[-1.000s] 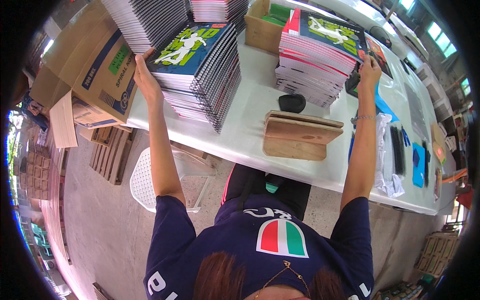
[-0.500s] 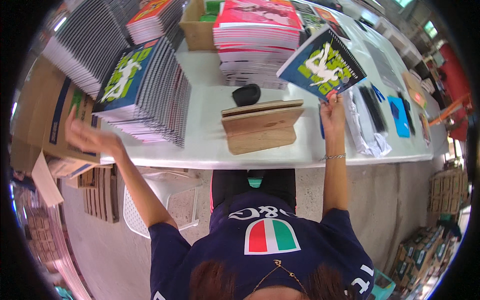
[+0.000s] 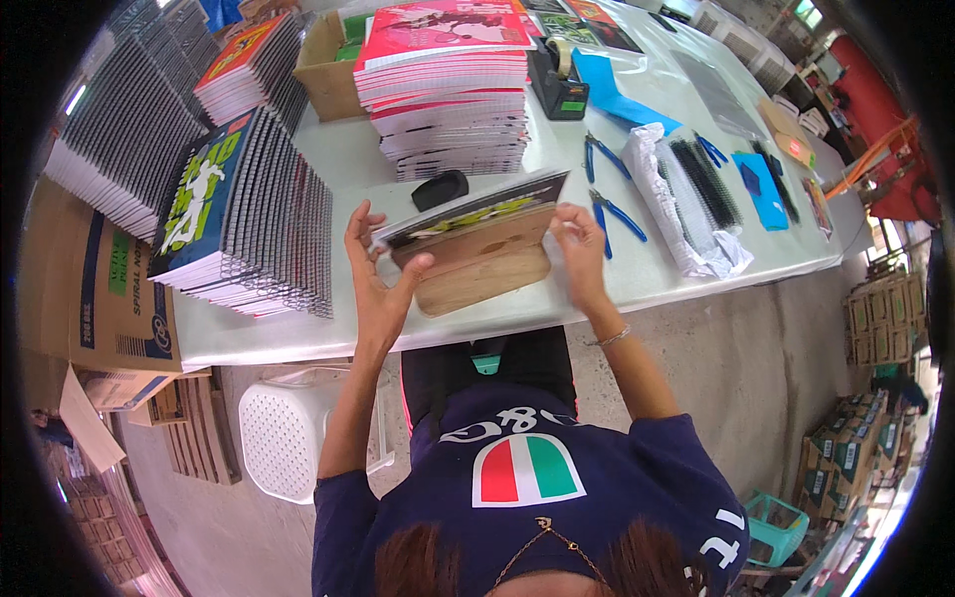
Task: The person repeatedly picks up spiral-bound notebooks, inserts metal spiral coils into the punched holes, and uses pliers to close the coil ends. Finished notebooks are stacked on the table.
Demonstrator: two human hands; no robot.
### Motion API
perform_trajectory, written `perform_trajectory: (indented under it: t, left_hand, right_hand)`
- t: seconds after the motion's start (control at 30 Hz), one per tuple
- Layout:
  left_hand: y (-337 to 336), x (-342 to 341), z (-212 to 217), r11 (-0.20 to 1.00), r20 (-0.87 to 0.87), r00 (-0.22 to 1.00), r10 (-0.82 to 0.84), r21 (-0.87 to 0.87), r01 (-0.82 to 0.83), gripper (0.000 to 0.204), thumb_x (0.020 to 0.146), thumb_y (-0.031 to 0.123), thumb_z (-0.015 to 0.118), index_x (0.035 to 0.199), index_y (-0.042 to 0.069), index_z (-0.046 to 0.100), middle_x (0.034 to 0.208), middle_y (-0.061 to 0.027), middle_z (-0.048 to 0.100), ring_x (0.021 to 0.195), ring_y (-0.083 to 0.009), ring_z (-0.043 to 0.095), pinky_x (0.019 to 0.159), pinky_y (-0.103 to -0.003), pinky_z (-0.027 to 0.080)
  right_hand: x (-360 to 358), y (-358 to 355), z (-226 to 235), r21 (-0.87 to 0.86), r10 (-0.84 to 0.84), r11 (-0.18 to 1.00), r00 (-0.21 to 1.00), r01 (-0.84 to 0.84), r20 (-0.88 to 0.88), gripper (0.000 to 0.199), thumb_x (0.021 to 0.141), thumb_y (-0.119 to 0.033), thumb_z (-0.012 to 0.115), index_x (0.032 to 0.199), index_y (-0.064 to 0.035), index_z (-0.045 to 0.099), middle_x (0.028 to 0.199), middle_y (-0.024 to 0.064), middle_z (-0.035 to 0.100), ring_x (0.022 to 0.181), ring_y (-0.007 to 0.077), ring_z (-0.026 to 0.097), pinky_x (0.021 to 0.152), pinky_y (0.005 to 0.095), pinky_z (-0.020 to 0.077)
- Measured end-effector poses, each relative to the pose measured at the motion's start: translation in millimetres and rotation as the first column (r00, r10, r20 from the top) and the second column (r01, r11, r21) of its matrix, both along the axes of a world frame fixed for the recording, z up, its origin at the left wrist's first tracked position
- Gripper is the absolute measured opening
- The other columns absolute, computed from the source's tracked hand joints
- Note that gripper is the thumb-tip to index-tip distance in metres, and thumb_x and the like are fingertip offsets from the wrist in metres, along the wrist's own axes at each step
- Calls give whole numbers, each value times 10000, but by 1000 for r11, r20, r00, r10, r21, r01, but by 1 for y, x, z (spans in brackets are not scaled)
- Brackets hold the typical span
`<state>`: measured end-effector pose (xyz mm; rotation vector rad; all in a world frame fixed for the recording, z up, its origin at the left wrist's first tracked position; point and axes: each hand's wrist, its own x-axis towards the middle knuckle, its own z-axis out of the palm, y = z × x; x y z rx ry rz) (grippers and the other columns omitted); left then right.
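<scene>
A notebook (image 3: 477,221) with a dark blue and lime-green cover stands tilted in the wooden stand (image 3: 487,274) in front of me, seen nearly edge-on. My left hand (image 3: 383,279) is at its left end, thumb and fingers spread apart, the thumb close to the wood. At the other end my right hand (image 3: 580,249) has its fingers bent in at the notebook's edge; slight blur softens the fingertips. Just behind the stand lies a small black object (image 3: 440,189). A tall stack of matching spiral notebooks (image 3: 249,219) rises to the left.
Pink-covered notebooks (image 3: 443,99) are piled behind the stand, beside a black tape dispenser (image 3: 559,80). Blue-handled pliers (image 3: 617,219) and black spiral coils (image 3: 704,184) in white wrapping lie to the right. A cardboard box (image 3: 109,289) and a white stool (image 3: 284,438) stand left.
My right hand has brought the notebook from the right, above the table, down to the wooden stand. My left hand has come in from the far left to the stand's left end.
</scene>
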<state>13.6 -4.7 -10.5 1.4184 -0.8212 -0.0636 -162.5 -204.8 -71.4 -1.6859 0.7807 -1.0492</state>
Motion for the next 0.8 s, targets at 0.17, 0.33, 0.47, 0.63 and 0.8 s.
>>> perform_trajectory:
  t: [0.17, 0.33, 0.47, 0.63, 0.8]
  left_hand:
    - [10, 33, -24, 974, -76, 976, -205, 82, 211, 609, 805, 88, 788, 1315, 39, 457, 1128, -74, 570, 1042, -159, 555, 929, -293, 441]
    - [14, 56, -25, 978, -169, 964, -206, 11, 210, 652, 869, 138, 734, 1415, 29, 395, 1210, -92, 557, 1121, -170, 524, 1011, -325, 403]
    - [5, 58, -19, 960, -196, 943, -268, 27, 278, 743, 925, 176, 669, 1522, 29, 250, 1444, -174, 425, 1333, -232, 399, 1131, -356, 297]
    - [14, 55, -20, 972, -138, 967, -213, 65, 224, 762, 933, 190, 654, 1539, 40, 217, 1520, -186, 349, 1382, -259, 351, 1163, -375, 242]
    - [8, 35, 0, 970, 281, 937, 205, 70, -233, 675, 917, 170, 658, 1490, 32, 328, 1499, -210, 362, 1394, -311, 334, 1160, -446, 241]
  right_hand:
    - [-14, -21, 22, -451, -155, 890, 977, 73, -148, 211, 844, -42, 658, 1038, -102, 714, 1111, 97, 636, 1082, 270, 561, 982, 394, 408]
    - [-74, -136, 53, -572, -621, 731, 710, 371, -333, 257, 818, -94, 676, 1067, -141, 717, 1147, 160, 626, 1138, 323, 546, 958, 449, 436]
    - [-151, -231, -10, -524, -587, 802, 537, 286, -606, 310, 731, -156, 716, 1022, -49, 716, 963, 222, 687, 981, 366, 640, 865, 451, 498]
    - [-138, -227, -21, -520, -535, 820, 645, 241, -545, 254, 693, -167, 735, 873, 12, 738, 872, 239, 701, 855, 378, 692, 793, 407, 536]
    - [-144, -208, 12, -448, -574, 812, 650, 374, -497, 220, 735, -187, 754, 862, -7, 760, 806, 208, 706, 776, 348, 703, 752, 391, 535]
